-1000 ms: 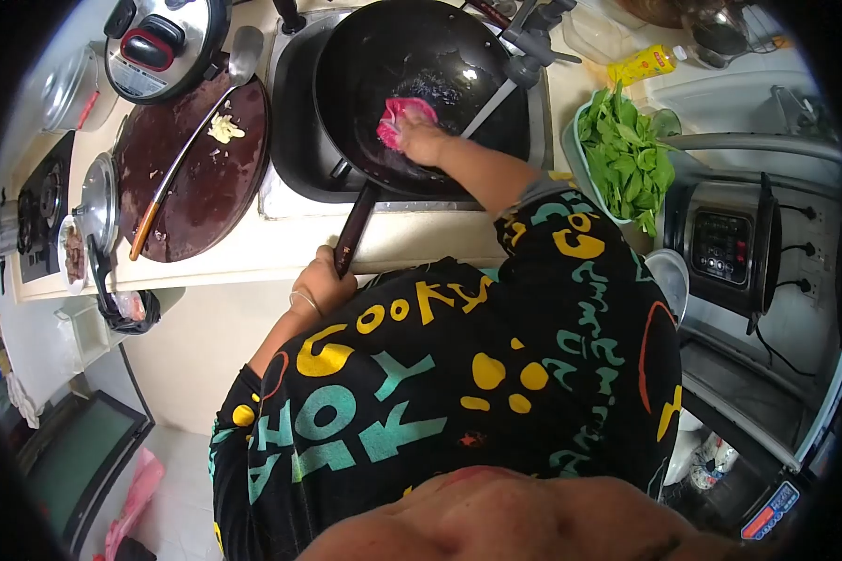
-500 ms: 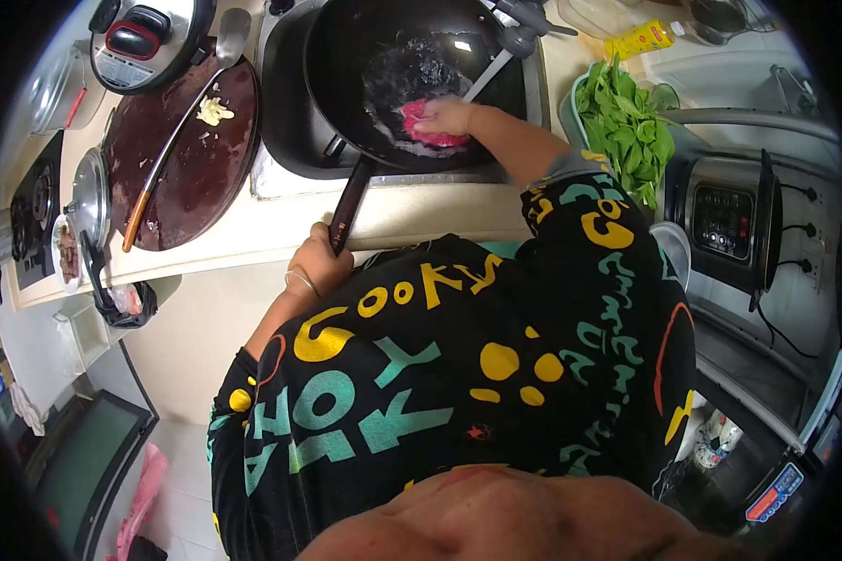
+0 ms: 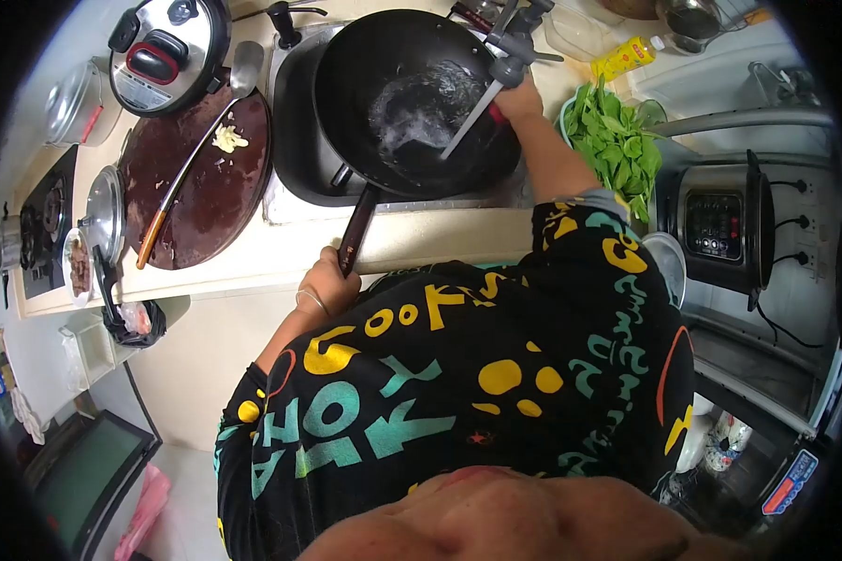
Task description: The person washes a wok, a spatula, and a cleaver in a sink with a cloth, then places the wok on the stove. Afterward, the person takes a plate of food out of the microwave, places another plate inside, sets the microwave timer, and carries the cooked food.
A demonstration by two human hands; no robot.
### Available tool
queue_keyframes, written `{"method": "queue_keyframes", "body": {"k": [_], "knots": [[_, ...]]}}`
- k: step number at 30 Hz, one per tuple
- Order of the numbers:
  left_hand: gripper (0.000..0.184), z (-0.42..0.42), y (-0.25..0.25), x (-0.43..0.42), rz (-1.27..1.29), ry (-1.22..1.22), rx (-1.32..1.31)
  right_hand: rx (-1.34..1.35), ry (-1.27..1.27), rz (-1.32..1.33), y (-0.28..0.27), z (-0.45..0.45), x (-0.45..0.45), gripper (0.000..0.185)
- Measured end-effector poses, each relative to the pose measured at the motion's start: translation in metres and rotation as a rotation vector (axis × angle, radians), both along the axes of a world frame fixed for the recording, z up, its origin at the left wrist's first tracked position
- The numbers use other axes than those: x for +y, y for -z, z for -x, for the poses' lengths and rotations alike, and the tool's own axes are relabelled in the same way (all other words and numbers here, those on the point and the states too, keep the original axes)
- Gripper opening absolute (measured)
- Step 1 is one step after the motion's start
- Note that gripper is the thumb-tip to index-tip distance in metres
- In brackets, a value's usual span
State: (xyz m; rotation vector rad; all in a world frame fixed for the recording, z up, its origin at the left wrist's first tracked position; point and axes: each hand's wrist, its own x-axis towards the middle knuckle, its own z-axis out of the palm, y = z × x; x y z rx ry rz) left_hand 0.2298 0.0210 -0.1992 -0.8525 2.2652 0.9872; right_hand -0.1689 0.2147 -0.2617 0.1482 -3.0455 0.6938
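Note:
A black wok (image 3: 346,93) rests over the sink, with foamy water swirling in its bottom. My left hand (image 3: 330,280) is closed around the wok's dark handle (image 3: 356,229). At the wok's right rim, beside the dark grey faucet (image 3: 509,69), is my right hand (image 3: 522,99); the faucet hides part of its fingers. A bit of pink cloth (image 3: 497,114) shows below that hand, which appears closed on it. From the faucet a straight pale streak, apparently running water, reaches down into the wok.
Left of the sink (image 3: 285,198), a spatula (image 3: 196,154) and chopped pale pieces lie on a round cutting board (image 3: 220,220). A pressure cooker (image 3: 170,56) stands behind it. Leafy greens (image 3: 617,140) fill a basin at right, near a yellow bottle (image 3: 625,60).
My right hand has moved from the wok's bottom up and right to the rim by the faucet, taking the pink cloth along. My left hand still holds the handle. The view has shifted slightly.

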Motion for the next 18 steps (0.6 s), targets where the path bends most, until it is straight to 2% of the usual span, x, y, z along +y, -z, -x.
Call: {"method": "queue_keyframes", "body": {"k": [1,4,5,8,9,12,15,16,18], "knots": [[0.038,0.0,-0.001,0.0,0.002,0.001,0.005,0.005,0.001,0.002,-0.001,0.004,0.001,0.039],[0.04,-0.001,0.0,0.0,0.004,0.0,0.019,0.153,0.365,0.269,0.005,0.027,0.002,0.075],[0.041,-0.002,0.006,-0.001,0.006,0.006,0.011,0.23,0.237,0.266,0.012,0.035,0.004,0.086],[0.042,-0.002,0.007,-0.001,0.014,-0.004,0.004,0.217,0.095,0.254,0.02,0.063,0.004,0.085],[0.043,-0.002,0.007,0.0,0.013,-0.006,0.002,0.215,0.037,0.687,0.075,0.112,0.015,0.084],[0.044,-0.002,0.006,0.001,0.013,-0.015,0.01,0.145,0.078,0.577,0.044,0.1,0.005,0.082],[0.046,-0.002,0.005,0.001,0.014,-0.003,0.01,0.204,0.098,0.65,0.08,0.127,0.01,0.077],[0.046,-0.003,0.005,0.0,0.013,-0.003,0.011,0.205,0.098,0.65,0.063,0.109,0.007,0.077],[0.048,-0.003,0.006,0.0,0.023,0.003,0.016,-0.139,0.328,1.067,0.009,0.053,-0.005,0.069]]}}
